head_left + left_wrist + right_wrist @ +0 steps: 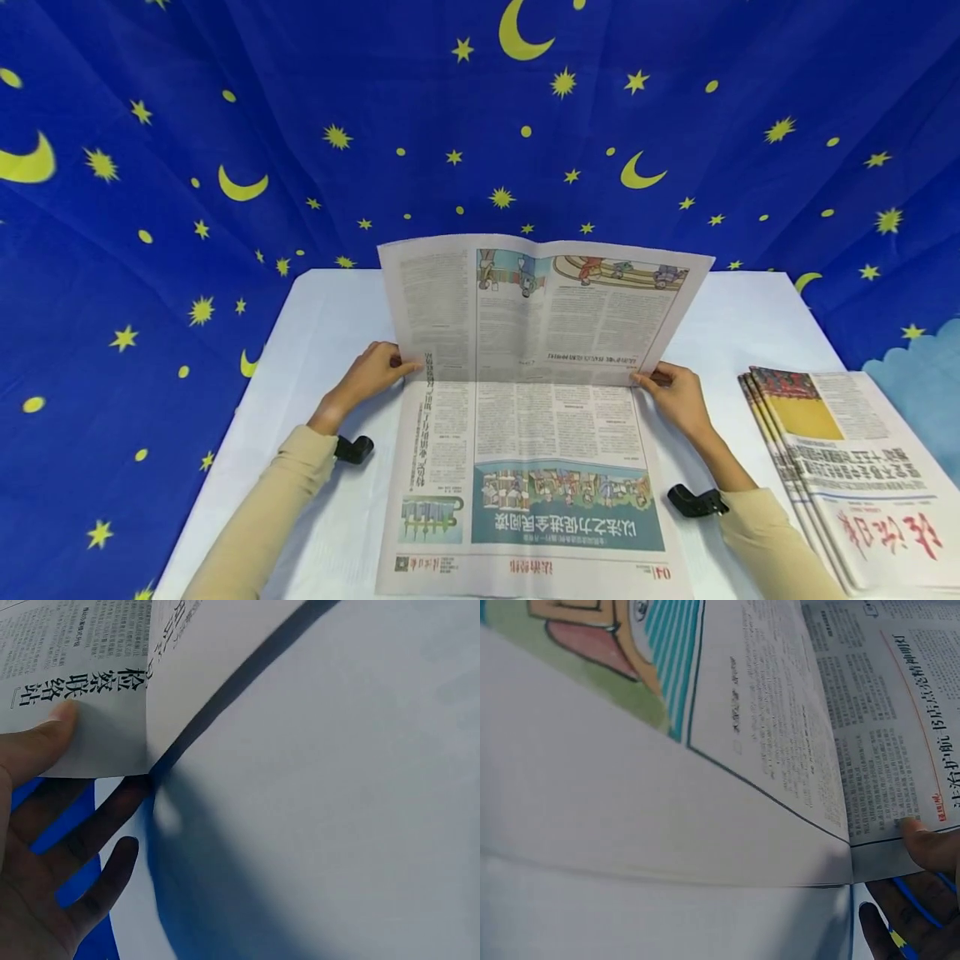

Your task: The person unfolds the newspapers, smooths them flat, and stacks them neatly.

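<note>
An opened newspaper [558, 425] lies over the middle of the white table, its far half tilted up along a crosswise crease. At the left end of that crease my left hand [378, 367] pinches the raised half's edge, thumb on the printed face and fingers behind, as the left wrist view shows too. My right hand [678, 396] pinches the opposite edge at the crease the same way. In the right wrist view the right thumb [930, 846] presses on the print near a red mark. The near half, with a coloured illustration, rests flat toward me.
A stack of folded newspapers [862, 483] sits at the right of the white table [322, 317]. Behind the table hangs a blue cloth [420, 100] with yellow moons and stars. Black wrist mounts [697, 502] are worn at both wrists.
</note>
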